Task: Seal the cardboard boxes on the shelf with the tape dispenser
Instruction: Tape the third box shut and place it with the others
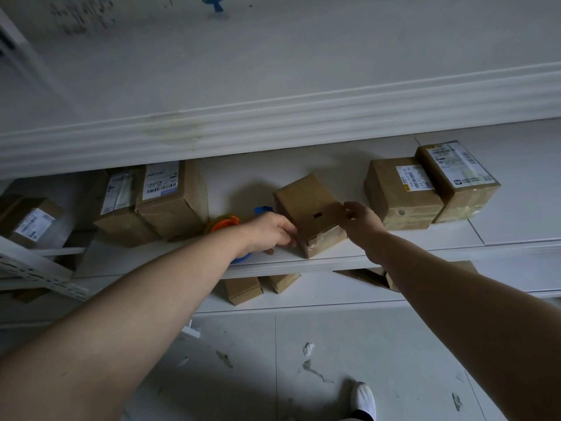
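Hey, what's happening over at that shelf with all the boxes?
A person is reaching onto the shelf for a small cardboard box in the middle. The right hand pinches the box's top right edge. The left hand sits at its left side, over the orange and blue tape dispenser; whether it grips the dispenser is unclear. Labelled boxes stand on either side.

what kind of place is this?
Probably a parcel storeroom or small warehouse: white shelving, cardboard boxes with barcode shipping labels, and a tape dispenser lying on the shelf.
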The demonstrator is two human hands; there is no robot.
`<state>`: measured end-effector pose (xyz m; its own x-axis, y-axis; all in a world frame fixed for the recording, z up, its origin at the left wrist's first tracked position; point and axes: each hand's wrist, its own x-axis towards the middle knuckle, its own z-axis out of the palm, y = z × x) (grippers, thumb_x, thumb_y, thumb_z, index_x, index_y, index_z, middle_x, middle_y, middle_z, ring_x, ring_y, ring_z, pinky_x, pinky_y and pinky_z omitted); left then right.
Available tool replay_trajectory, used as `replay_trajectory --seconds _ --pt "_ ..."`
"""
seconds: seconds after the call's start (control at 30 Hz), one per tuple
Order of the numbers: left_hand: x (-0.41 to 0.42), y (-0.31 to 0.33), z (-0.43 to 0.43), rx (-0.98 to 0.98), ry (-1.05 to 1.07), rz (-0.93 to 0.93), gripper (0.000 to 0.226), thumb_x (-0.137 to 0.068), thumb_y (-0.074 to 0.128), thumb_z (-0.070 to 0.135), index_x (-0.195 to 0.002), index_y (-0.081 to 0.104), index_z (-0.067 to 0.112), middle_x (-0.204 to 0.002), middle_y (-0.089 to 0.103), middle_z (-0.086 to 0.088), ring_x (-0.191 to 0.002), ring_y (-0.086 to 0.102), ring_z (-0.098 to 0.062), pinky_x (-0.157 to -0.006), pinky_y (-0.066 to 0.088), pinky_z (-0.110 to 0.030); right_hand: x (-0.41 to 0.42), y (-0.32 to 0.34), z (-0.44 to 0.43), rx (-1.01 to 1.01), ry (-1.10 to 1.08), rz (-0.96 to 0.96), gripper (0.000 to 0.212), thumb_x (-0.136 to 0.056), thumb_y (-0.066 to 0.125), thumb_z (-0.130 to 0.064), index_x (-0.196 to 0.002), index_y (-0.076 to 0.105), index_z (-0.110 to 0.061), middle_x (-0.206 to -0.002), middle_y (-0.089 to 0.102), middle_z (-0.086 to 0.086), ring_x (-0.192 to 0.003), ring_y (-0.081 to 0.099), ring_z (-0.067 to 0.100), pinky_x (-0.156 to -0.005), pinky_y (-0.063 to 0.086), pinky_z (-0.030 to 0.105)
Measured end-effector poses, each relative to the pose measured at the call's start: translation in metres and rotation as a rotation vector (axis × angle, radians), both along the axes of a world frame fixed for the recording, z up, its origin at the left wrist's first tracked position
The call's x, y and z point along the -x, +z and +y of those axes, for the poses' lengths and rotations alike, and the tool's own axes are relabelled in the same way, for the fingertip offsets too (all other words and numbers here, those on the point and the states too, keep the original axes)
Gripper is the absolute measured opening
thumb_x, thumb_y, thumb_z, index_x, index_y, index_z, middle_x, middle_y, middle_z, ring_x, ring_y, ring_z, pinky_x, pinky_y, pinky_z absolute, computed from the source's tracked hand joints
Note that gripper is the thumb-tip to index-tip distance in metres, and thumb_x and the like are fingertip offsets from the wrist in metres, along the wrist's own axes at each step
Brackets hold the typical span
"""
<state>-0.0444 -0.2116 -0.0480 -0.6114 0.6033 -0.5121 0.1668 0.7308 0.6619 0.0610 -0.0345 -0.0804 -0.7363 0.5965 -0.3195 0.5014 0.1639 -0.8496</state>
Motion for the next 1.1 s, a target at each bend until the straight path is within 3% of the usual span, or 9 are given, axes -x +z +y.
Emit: replay_trajectory --seconds 0.07,0.17,0.37,0.47,0.6,0.67,0.83,1.0,1.1 --pt "0.007 -0.001 0.0 0.04 0.024 0.267 0.029 -0.091 0.055 0.005 -0.118 0.062 0.015 -0.112 0.066 -0.003 -0.106 0.06 -0.018 -0.086 0.049 -0.026 0.003 -0.001 -0.001 -0.002 -0.081 -0.067 0.051 -0.097 0.051 -0.026 -0.144 0.035 -0.015 -0.133 0.051 0.01 -0.107 0.056 0.026 -0.075 0.045 0.026" --pt "0.021 0.001 0.006 0.106 0.104 0.549 0.052 -0.09 0.057 0.008 -0.139 0.042 0.017 -0.141 0.048 -0.006 -0.13 0.045 -0.024 -0.107 0.037 -0.032 0.005 -0.006 -0.005 -0.001 -0.149 -0.209 0.046 -0.095 0.046 -0.019 -0.137 0.034 -0.004 -0.134 0.047 0.017 -0.117 0.05 0.036 -0.093 0.046 0.039" --pt "0.043 0.002 0.036 0.227 0.032 0.347 0.076 -0.094 0.048 0.005 -0.154 0.005 0.024 -0.161 0.014 -0.007 -0.146 0.019 -0.027 -0.117 0.022 -0.036 -0.006 -0.007 0.005 0.207 -0.076 -0.245 0.023 -0.094 0.049 -0.019 -0.114 0.042 -0.012 -0.113 0.055 0.013 -0.108 0.06 0.034 -0.09 0.053 0.05" --pt "0.041 -0.004 0.043 0.214 0.014 0.318 0.065 -0.091 0.055 0.009 -0.148 0.025 0.019 -0.146 0.04 -0.011 -0.129 0.043 -0.028 -0.1 0.037 -0.031 -0.008 -0.008 0.014 0.243 -0.088 -0.196 0.021 -0.091 0.055 -0.017 -0.085 0.037 -0.025 -0.097 0.053 0.006 -0.104 0.061 0.032 -0.091 0.052 0.048" --pt "0.025 0.006 0.044 0.248 -0.083 0.413 0.047 -0.072 0.079 0.031 -0.105 0.048 0.016 -0.099 0.056 -0.002 -0.083 0.051 -0.016 -0.061 0.037 -0.027 -0.004 -0.007 0.027 0.11 -0.13 -0.185 0.027 -0.092 0.049 -0.008 -0.071 0.038 -0.02 -0.084 0.052 0.007 -0.076 0.055 0.021 -0.077 0.053 0.039" --pt "0.012 0.015 0.041 0.309 -0.201 0.398 0.037 -0.068 0.082 0.037 -0.083 0.052 0.022 -0.084 0.057 0.001 -0.069 0.049 -0.014 -0.053 0.033 -0.027 -0.004 -0.005 0.032 0.019 -0.18 -0.19 0.018 -0.093 0.04 -0.003 -0.077 0.045 -0.011 -0.077 0.048 0.007 -0.069 0.049 0.021 -0.062 0.045 0.034" --pt "-0.001 0.018 0.024 0.265 -0.19 0.197 0.033 -0.072 0.083 0.033 -0.088 0.065 0.011 -0.072 0.06 -0.001 -0.061 0.053 -0.016 -0.053 0.038 -0.024 0.002 -0.001 0.025 0.092 -0.116 -0.08 0.032 -0.1 0.037 -0.016 -0.123 0.059 -0.016 -0.111 0.059 0.01 -0.097 0.051 0.024 -0.082 0.04 0.031" --pt "0.022 0.015 -0.016 0.534 -0.094 0.46 0.07 -0.063 0.085 0.045 -0.116 0.053 0.012 -0.114 0.055 -0.007 -0.104 0.054 -0.025 -0.085 0.049 -0.036 0.013 0.0 0.008 -0.117 -0.013 -0.07 0.031 -0.099 0.037 -0.02 -0.119 0.06 -0.016 -0.097 0.062 0.004 -0.084 0.056 0.021 -0.071 0.044 0.03" --pt "0.034 0.001 -0.036 0.583 0.019 0.576 0.087 -0.063 0.087 0.041 -0.129 0.043 0.005 -0.127 0.051 -0.016 -0.115 0.052 -0.032 -0.091 0.048 -0.038 0.013 0.006 -0.004 -0.387 0.022 0.016 0.039 -0.093 0.043 -0.011 -0.129 0.057 -0.018 -0.123 0.06 0.008 -0.109 0.057 0.027 -0.092 0.044 0.032"
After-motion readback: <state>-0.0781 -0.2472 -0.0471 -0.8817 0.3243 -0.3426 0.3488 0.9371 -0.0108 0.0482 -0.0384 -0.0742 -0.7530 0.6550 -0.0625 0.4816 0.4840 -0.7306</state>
